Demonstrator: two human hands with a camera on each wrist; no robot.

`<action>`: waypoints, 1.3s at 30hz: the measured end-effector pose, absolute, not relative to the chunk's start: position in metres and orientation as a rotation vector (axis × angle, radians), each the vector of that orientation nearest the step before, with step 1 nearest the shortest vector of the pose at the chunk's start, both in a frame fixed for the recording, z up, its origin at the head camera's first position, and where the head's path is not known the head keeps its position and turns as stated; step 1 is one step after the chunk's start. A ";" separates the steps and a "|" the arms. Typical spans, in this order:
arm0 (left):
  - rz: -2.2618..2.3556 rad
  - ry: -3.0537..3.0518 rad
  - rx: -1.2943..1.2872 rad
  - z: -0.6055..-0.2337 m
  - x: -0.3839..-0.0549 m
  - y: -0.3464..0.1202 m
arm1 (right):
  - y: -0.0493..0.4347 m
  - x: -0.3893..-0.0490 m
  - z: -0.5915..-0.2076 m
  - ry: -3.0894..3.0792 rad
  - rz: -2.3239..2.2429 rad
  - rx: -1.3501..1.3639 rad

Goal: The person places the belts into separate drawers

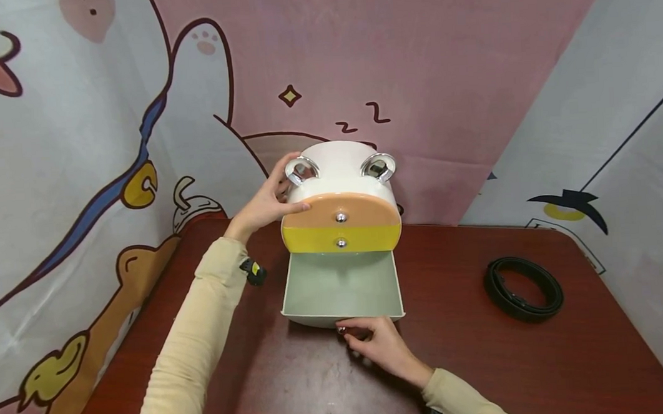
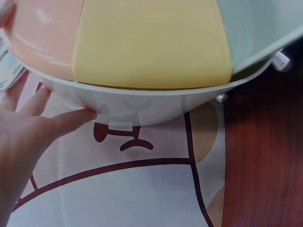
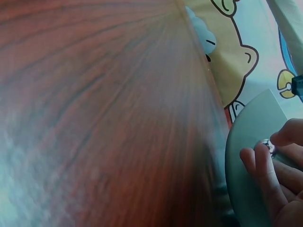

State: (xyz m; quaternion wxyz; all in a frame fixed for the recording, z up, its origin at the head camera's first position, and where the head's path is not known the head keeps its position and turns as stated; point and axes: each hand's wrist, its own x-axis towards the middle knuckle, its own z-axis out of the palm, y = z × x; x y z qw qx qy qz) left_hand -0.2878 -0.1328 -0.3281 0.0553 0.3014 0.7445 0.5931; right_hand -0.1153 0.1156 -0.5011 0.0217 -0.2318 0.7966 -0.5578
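A small rounded drawer box [image 1: 337, 163] with a white shell and two chrome rings stands on the table. Its upper orange drawer [image 1: 365, 210] and the yellow drawer [image 1: 311, 240] beneath are closed. The green bottom drawer [image 1: 341, 284] is pulled out, and no contents show inside. My left hand [image 1: 264, 204] rests on the box's left side, thumb on the edge by the orange drawer; in the left wrist view its fingers [image 2: 71, 120] touch the white shell. With thumb and fingers, my right hand [image 1: 381, 348] pinches the green drawer's round silver knob [image 3: 268, 146].
A coiled black belt [image 1: 524, 289] lies to the right on the reddish-brown table [image 1: 447, 276]. Cloth with cartoon prints [image 1: 444, 101] hangs behind the table and along both sides, close behind the box.
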 end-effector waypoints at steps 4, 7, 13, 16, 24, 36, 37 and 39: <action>1.792 2.268 0.891 -0.327 -0.287 -0.132 | 0.115 -0.114 -0.500 2.484 -1.698 -0.726; 1.796 2.265 0.890 -0.326 -0.286 -0.132 | 0.115 -0.113 -0.495 2.497 -1.691 -0.728; 1.808 2.255 0.926 -0.326 -0.287 -0.132 | 0.118 -0.106 -0.463 2.467 -1.685 -0.705; 1.807 2.256 0.926 -0.326 -0.287 -0.132 | 0.123 -0.106 -0.453 2.441 -1.693 -0.712; 1.793 2.269 0.905 -0.326 -0.286 -0.132 | 0.146 -0.117 -0.453 2.328 -1.816 -0.828; 1.811 2.247 0.931 -0.327 -0.286 -0.132 | 0.191 -0.141 -0.439 2.475 -1.834 -0.798; 1.815 2.240 0.933 -0.327 -0.286 -0.132 | 0.193 -0.142 -0.436 2.475 -1.839 -0.784; 1.822 2.227 0.934 -0.327 -0.286 -0.132 | 0.198 -0.145 -0.430 2.470 -1.850 -0.773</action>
